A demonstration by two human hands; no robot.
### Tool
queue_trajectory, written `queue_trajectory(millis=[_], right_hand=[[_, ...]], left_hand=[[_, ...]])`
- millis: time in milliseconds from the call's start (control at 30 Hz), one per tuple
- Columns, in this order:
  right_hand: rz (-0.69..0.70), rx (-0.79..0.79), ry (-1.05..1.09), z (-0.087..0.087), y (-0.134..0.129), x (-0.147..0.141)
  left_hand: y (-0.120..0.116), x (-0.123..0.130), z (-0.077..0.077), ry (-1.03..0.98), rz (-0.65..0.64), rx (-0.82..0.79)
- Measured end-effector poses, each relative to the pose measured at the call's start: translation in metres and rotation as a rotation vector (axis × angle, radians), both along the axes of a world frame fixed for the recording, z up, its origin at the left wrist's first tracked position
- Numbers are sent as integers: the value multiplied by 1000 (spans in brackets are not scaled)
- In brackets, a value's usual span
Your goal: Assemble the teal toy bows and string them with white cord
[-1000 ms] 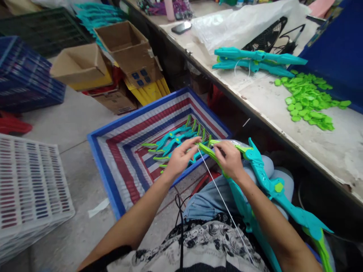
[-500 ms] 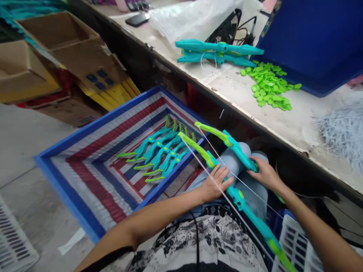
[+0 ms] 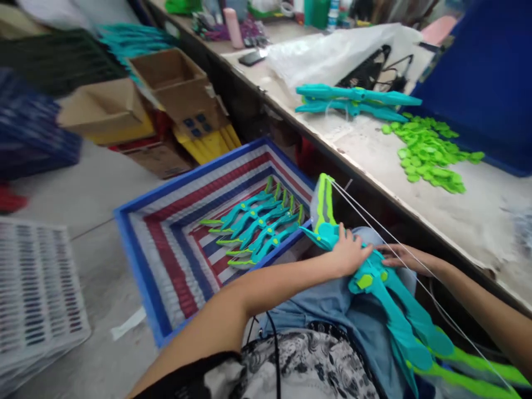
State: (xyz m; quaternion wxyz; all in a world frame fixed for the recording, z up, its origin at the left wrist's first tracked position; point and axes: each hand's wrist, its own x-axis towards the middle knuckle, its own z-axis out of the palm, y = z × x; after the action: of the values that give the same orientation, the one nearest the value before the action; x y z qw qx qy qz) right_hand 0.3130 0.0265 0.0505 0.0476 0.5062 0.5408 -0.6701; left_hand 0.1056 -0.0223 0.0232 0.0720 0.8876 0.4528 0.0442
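Note:
Two teal-and-green toy bows (image 3: 376, 282) with white strings lie side by side, slanting across my lap. My left hand (image 3: 351, 252) is closed over their upper teal part, near the bright green tips. From the other side my right hand (image 3: 401, 259) grips the bows near their middle, its fingertips partly hidden by them. The loose-looking strings pass in front of my right wrist. More toy bows (image 3: 261, 224) lie in a row inside a blue-rimmed tray (image 3: 137, 271) with a striped lining, just left of my lap.
On the workbench (image 3: 357, 147) are stacked teal bow parts (image 3: 357, 100), a pile of small green pieces (image 3: 436, 152) and a large blue bin (image 3: 490, 83). Cardboard boxes (image 3: 168, 77) stand beyond the tray. A white plastic crate (image 3: 37, 282) sits on the floor at left.
The two bows, apart before, are now together. My left hand has shifted along them towards the tips, and my right hand has come in beside it. The view has turned left.

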Motion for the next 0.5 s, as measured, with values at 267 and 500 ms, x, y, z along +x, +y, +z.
queue_trajectory(millis=[267, 500], right_hand=[[-36, 623, -228, 9, 27, 2], [-79, 1476, -349, 73, 83, -58]], left_hand=[[0, -57, -7, -120, 14, -118], [-64, -250, -49, -223, 767, -292]])
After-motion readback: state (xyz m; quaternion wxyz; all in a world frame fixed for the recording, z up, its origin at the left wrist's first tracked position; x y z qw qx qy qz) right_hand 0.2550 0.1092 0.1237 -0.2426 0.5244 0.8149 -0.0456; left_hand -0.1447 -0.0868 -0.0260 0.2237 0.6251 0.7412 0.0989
